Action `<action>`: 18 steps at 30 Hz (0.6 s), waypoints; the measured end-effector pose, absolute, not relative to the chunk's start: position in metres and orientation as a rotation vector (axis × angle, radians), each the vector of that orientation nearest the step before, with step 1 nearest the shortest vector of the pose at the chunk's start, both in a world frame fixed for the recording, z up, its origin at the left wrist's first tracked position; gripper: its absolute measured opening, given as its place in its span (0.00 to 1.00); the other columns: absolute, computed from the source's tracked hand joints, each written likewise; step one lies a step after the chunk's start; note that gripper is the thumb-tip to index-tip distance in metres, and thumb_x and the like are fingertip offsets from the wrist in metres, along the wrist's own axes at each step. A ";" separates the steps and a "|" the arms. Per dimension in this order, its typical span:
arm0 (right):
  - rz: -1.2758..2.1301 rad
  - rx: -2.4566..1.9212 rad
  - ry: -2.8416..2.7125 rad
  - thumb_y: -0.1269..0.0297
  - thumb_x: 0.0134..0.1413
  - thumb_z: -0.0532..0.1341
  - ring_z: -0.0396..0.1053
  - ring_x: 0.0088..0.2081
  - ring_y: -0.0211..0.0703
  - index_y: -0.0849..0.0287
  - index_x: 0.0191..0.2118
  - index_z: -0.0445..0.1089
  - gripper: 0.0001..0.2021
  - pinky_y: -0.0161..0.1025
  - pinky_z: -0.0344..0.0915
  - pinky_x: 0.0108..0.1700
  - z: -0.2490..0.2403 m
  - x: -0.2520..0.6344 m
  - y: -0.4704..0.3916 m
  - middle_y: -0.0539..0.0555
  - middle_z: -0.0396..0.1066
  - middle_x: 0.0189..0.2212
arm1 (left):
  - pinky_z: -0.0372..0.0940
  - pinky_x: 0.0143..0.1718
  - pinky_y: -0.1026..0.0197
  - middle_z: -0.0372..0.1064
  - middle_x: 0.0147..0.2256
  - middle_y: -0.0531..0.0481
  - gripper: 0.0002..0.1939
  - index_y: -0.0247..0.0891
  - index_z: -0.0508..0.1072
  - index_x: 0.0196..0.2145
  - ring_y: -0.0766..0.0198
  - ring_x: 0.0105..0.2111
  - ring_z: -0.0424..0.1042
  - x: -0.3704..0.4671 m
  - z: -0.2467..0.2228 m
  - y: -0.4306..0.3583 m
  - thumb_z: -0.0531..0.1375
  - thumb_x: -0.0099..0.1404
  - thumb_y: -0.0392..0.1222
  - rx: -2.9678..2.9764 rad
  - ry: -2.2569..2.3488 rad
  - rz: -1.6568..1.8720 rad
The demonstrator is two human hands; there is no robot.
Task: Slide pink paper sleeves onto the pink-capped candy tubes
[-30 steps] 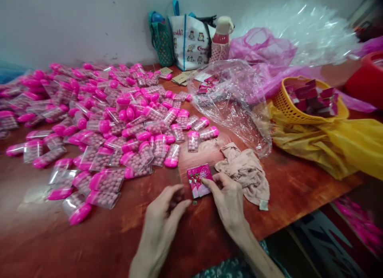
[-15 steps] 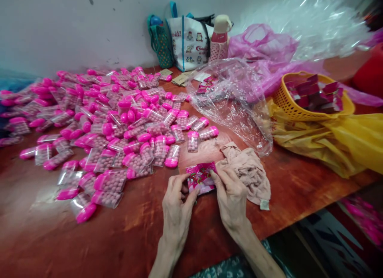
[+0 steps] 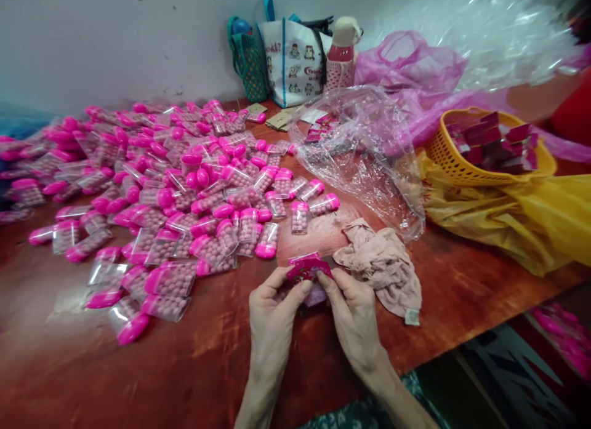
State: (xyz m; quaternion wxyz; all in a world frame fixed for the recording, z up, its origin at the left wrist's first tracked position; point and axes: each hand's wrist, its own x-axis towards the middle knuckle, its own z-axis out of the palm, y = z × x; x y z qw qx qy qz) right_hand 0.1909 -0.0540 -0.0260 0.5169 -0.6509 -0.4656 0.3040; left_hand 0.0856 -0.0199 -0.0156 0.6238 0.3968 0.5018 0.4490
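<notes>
Between my two hands is a small pink printed wrapper (image 3: 308, 269), its upper part bent and a paler part showing below. My left hand (image 3: 276, 303) pinches its left side with thumb and fingers. On the right side, my right hand (image 3: 353, 312) grips it the same way, the two thumbs close together. Whether anything lies inside the wrapper I cannot tell. A crumpled beige cloth (image 3: 385, 266) lies just right of my right hand. Clear containers of pink balls with bright pink caps (image 3: 207, 223) spread in a large heap to the left.
A yellow basket (image 3: 462, 158) of dark pink pieces stands at the right on a yellow plastic bag (image 3: 489, 226). Clear plastic (image 3: 369, 164) lies ahead. A white bag (image 3: 293, 63), a bottle (image 3: 341, 53) and a pink plastic bag (image 3: 410, 63) stand along the back.
The wrapper was held flat with its printed face showing; now it is bent over. My hands have come closer together, thumbs moving inward over it.
</notes>
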 end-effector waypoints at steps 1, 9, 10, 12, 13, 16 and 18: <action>0.722 -1.574 -1.109 0.65 0.60 0.53 0.55 0.21 0.32 0.60 0.22 0.62 0.15 0.30 0.51 0.24 -0.028 0.192 -0.052 0.45 0.58 0.19 | 0.64 0.32 0.69 0.74 0.28 0.55 0.05 0.39 0.77 0.30 0.69 0.28 0.69 0.085 -0.017 -0.019 0.65 0.52 0.37 0.949 1.189 1.044; 0.577 -1.720 -0.994 0.61 0.60 0.53 0.56 0.21 0.35 0.60 0.24 0.64 0.15 0.33 0.51 0.25 -0.043 0.206 -0.050 0.46 0.58 0.18 | 0.63 0.27 0.64 0.65 0.26 0.55 0.18 0.36 0.69 0.44 0.66 0.24 0.65 0.091 -0.033 -0.013 0.63 0.55 0.39 1.428 1.567 1.031; 0.576 -1.723 -0.996 0.61 0.60 0.53 0.56 0.21 0.35 0.60 0.25 0.64 0.14 0.33 0.51 0.25 -0.043 0.206 -0.051 0.46 0.59 0.18 | 0.63 0.27 0.63 0.64 0.27 0.55 0.22 0.36 0.66 0.48 0.66 0.23 0.64 0.093 -0.035 -0.014 0.62 0.55 0.39 1.528 1.627 1.035; 0.584 -1.722 -1.008 0.61 0.60 0.53 0.58 0.22 0.35 0.60 0.26 0.65 0.13 0.33 0.53 0.26 -0.042 0.205 -0.052 0.47 0.60 0.19 | 0.63 0.29 0.61 0.63 0.30 0.53 0.21 0.36 0.65 0.47 0.66 0.25 0.65 0.096 -0.036 -0.016 0.62 0.56 0.38 1.701 1.694 1.048; 0.586 -1.722 -1.013 0.61 0.60 0.53 0.58 0.22 0.35 0.60 0.27 0.65 0.13 0.33 0.53 0.27 -0.042 0.204 -0.052 0.47 0.61 0.20 | 0.63 0.31 0.61 0.63 0.32 0.51 0.16 0.36 0.67 0.44 0.65 0.27 0.66 0.096 -0.036 -0.016 0.61 0.56 0.39 1.760 1.699 1.057; 0.590 -1.729 -1.016 0.60 0.59 0.53 0.57 0.22 0.35 0.60 0.27 0.66 0.13 0.33 0.53 0.26 -0.040 0.203 -0.054 0.47 0.60 0.19 | 0.64 0.32 0.60 0.62 0.34 0.50 0.05 0.38 0.69 0.32 0.63 0.30 0.67 0.094 -0.036 -0.016 0.61 0.57 0.40 1.845 1.648 1.100; 0.593 -1.734 -1.015 0.60 0.59 0.53 0.56 0.21 0.35 0.60 0.27 0.65 0.13 0.33 0.52 0.25 -0.039 0.204 -0.054 0.47 0.59 0.19 | 0.64 0.31 0.60 0.62 0.33 0.51 0.05 0.39 0.69 0.31 0.62 0.30 0.68 0.093 -0.037 -0.015 0.61 0.57 0.41 1.835 1.645 1.119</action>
